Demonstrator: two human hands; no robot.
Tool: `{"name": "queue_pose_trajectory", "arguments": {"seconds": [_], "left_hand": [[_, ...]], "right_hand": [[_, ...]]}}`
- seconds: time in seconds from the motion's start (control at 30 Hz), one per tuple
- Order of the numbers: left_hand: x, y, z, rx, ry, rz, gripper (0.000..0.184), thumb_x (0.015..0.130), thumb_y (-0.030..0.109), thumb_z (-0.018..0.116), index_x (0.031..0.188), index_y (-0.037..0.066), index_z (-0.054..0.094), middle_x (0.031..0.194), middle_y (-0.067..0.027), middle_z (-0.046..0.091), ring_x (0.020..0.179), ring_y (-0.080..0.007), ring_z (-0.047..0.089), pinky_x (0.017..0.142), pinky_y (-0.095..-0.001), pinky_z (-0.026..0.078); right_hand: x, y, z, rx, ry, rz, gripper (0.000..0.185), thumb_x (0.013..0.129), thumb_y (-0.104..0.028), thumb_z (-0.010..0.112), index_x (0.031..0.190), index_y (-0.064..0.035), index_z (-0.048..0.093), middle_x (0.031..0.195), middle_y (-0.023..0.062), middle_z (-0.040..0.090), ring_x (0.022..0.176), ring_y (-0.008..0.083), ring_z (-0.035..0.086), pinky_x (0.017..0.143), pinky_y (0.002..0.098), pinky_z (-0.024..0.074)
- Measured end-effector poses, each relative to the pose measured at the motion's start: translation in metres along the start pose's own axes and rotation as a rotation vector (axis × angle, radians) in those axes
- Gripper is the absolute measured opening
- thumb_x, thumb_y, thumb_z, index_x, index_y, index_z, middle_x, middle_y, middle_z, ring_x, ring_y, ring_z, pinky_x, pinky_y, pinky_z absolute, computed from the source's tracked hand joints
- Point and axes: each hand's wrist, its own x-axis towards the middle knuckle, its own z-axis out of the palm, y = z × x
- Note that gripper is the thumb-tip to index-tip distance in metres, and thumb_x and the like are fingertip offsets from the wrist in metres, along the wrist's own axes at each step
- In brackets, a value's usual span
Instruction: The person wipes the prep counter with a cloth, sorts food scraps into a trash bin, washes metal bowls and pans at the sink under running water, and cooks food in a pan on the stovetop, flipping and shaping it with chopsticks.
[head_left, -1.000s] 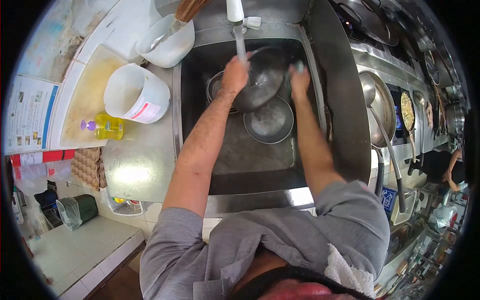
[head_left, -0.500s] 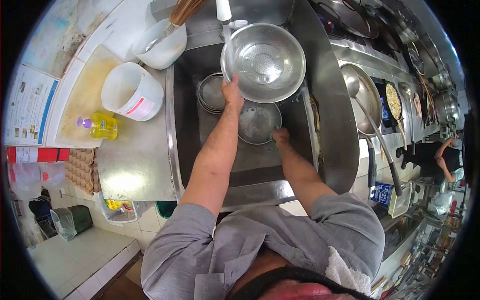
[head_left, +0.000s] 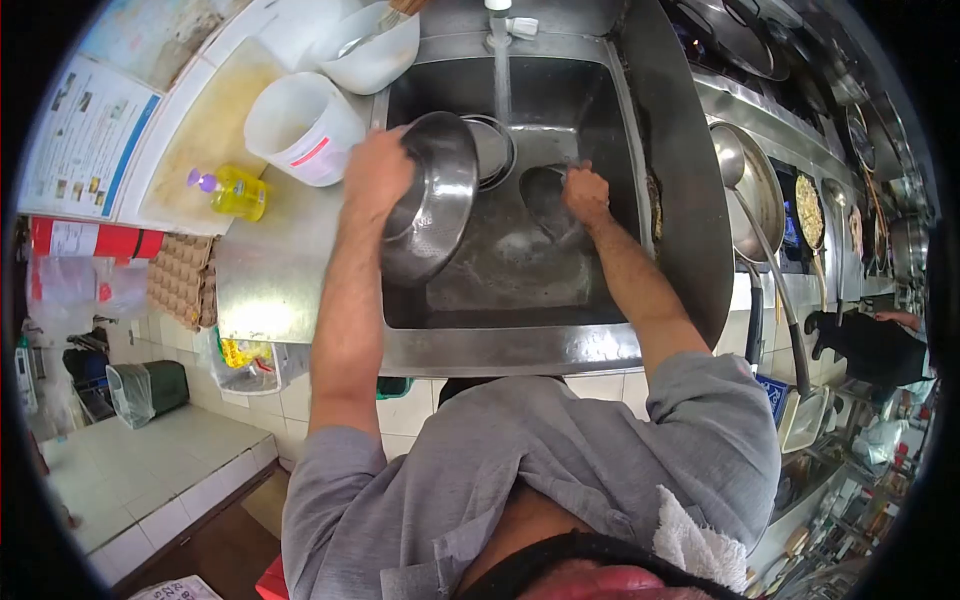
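Note:
My left hand [head_left: 380, 172] is closed on the rim of a metal colander [head_left: 448, 195], which is tipped on its side at the sink's left edge. Inside the sink [head_left: 515, 290], my right hand [head_left: 587, 193] grips the edge of a shallow round metal pan [head_left: 543, 195] that is tilted. Its fingertips are partly hidden. Between the hands, toward the back, sit stacked round pans [head_left: 492, 150], partly covered by the colander. Water runs from the tap [head_left: 498, 35] into the sink beside them.
On the left counter stand a white bucket [head_left: 305, 130], a white tub [head_left: 370, 55] and a yellow soap bottle [head_left: 240, 193]. Egg trays [head_left: 182, 280] lie lower left. To the right are a ladle [head_left: 760, 225], a large pan [head_left: 755, 190] and a person in dark clothing [head_left: 865, 345].
My left hand has swung the colander from under the tap to the sink's left side and tipped it. My right hand has lifted and tilted the round pan, moving it right and away from me.

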Motion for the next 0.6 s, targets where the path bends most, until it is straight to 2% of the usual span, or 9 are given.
{"name": "queue_pose_trajectory", "arguments": {"seconds": [0.07, 0.13, 0.2, 0.27, 0.33, 0.43, 0.47, 0.53, 0.6], "left_hand": [[-0.033, -0.053, 0.01, -0.151, 0.315, -0.053, 0.029, 0.078, 0.009, 0.054, 0.106, 0.003, 0.059, 0.099, -0.0212, 0.06, 0.096, -0.036, 0.056, 0.087, -0.0402, 0.042], [-0.073, -0.085, -0.011, -0.456, 0.18, -0.355, 0.03, 0.08, 0.008, 0.056, 0.109, -0.001, 0.057, 0.099, -0.0202, 0.061, 0.092, -0.0316, 0.058, 0.084, -0.0363, 0.042], [-0.116, -0.109, -0.019, -0.593, 0.266, -0.512, 0.029, 0.082, 0.008, 0.055, 0.109, -0.003, 0.057, 0.098, -0.0155, 0.062, 0.09, -0.0234, 0.057, 0.081, -0.0331, 0.042], [-0.157, -0.141, -0.018, -0.686, 0.34, -0.629, 0.027, 0.082, 0.008, 0.056, 0.107, -0.002, 0.058, 0.096, -0.0107, 0.062, 0.089, -0.0193, 0.054, 0.083, -0.0322, 0.041], [-0.195, -0.195, 0.005, -0.867, 0.44, -0.727, 0.031, 0.081, 0.006, 0.057, 0.112, -0.001, 0.056, 0.095, -0.0087, 0.06, 0.089, -0.0187, 0.053, 0.084, -0.0316, 0.04], [-0.223, -0.203, 0.012, -0.957, 0.632, -0.884, 0.04, 0.082, 0.011, 0.059, 0.119, 0.0, 0.05, 0.11, -0.0139, 0.056, 0.099, -0.024, 0.052, 0.091, -0.0349, 0.037], [-0.224, -0.2, 0.017, -0.955, 0.636, -0.883, 0.04, 0.082, 0.011, 0.059, 0.119, 0.0, 0.05, 0.11, -0.0139, 0.056, 0.099, -0.024, 0.052, 0.091, -0.0349, 0.037], [-0.209, -0.155, 0.014, 0.475, 0.829, -0.843, 0.055, 0.08, 0.016, 0.063, 0.127, 0.0, 0.041, 0.127, -0.0199, 0.043, 0.115, -0.0311, 0.043, 0.099, -0.0392, 0.032], [-0.169, -0.1, -0.004, 0.254, 0.683, -0.415, 0.067, 0.077, 0.021, 0.067, 0.132, 0.0, 0.035, 0.136, -0.0225, 0.033, 0.126, -0.0354, 0.031, 0.104, -0.0426, 0.025]], "right_hand": [[0.012, -0.01, -0.013, -0.058, 0.034, -0.027, 0.021, 0.077, -0.011, 0.053, 0.094, -0.0019, 0.061, 0.101, 0.0218, 0.056, 0.085, 0.0364, 0.062, 0.073, 0.0446, 0.0508], [0.021, -0.025, -0.033, -0.076, 0.035, -0.046, 0.021, 0.08, -0.014, 0.052, 0.093, -0.0026, 0.062, 0.102, 0.0205, 0.058, 0.088, 0.0345, 0.062, 0.075, 0.0434, 0.0504], [0.032, -0.033, -0.048, -0.098, 0.038, -0.06, 0.021, 0.082, -0.016, 0.051, 0.093, -0.0033, 0.064, 0.103, 0.0193, 0.06, 0.092, 0.0325, 0.061, 0.077, 0.0421, 0.05], [0.046, -0.041, -0.058, -0.07, 0.085, -0.159, 0.021, 0.08, -0.017, 0.054, 0.094, -0.005, 0.063, 0.102, 0.0183, 0.06, 0.093, 0.0331, 0.061, 0.079, 0.0427, 0.0489], [0.051, -0.052, -0.076, -0.06, 0.083, -0.208, 0.021, 0.079, -0.017, 0.056, 0.095, -0.0062, 0.063, 0.101, 0.0171, 0.06, 0.093, 0.0328, 0.06, 0.079, 0.0427, 0.0486], [0.067, -0.062, -0.088, -0.048, 0.068, -0.285, 0.023, 0.076, -0.017, 0.059, 0.097, -0.0081, 0.062, 0.101, 0.015, 0.06, 0.094, 0.0319, 0.06, 0.079, 0.0427, 0.0484], [0.072, -0.064, -0.091, -0.048, 0.055, -0.314, 0.024, 0.075, -0.016, 0.06, 0.098, -0.0088, 0.062, 0.102, 0.0142, 0.06, 0.095, 0.0312, 0.06, 0.079, 0.0426, 0.0483], [0.076, -0.066, -0.101, -0.041, 0.075, -0.358, 0.024, 0.075, -0.015, 0.059, 0.098, -0.0091, 0.062, 0.102, 0.0133, 0.06, 0.097, 0.0312, 0.059, 0.08, 0.0423, 0.0482], [0.079, -0.073, -0.116, -0.13, 0.024, -0.509, 0.025, 0.075, -0.012, 0.059, 0.099, -0.0097, 0.061, 0.101, 0.0123, 0.06, 0.097, 0.0308, 0.058, 0.081, 0.0414, 0.0481]]}}
